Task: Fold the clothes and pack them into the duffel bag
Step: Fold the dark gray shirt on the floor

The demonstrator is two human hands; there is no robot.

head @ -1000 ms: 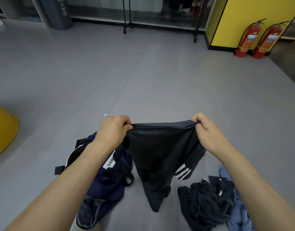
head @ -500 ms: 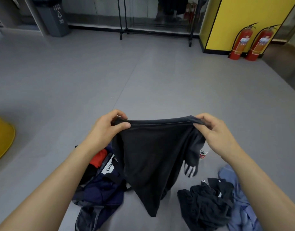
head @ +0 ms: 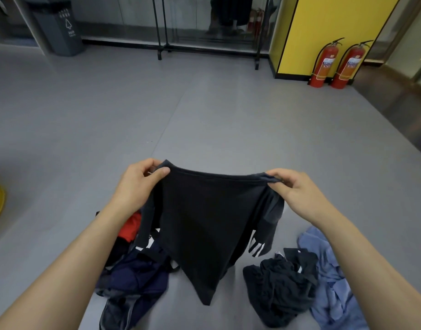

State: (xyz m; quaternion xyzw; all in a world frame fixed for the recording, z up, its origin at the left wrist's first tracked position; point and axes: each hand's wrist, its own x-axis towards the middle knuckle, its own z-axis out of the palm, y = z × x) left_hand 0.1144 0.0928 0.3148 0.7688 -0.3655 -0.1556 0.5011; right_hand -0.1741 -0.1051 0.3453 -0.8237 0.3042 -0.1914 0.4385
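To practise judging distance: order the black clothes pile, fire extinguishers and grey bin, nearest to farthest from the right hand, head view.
1. Black clothes pile, floor below the right hand.
2. Fire extinguishers, far right.
3. Grey bin, far left.

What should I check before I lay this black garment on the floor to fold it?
1. Left hand pinches the top edge of the black garment: ok.
2. Right hand pinches the other end: ok.
3. Garment hangs flat: not ok, it tapers to a point and the striped sleeve dangles behind.
4. Bare floor ahead for folding: ok.
5. Duffel bag open: cannot tell, partly hidden.
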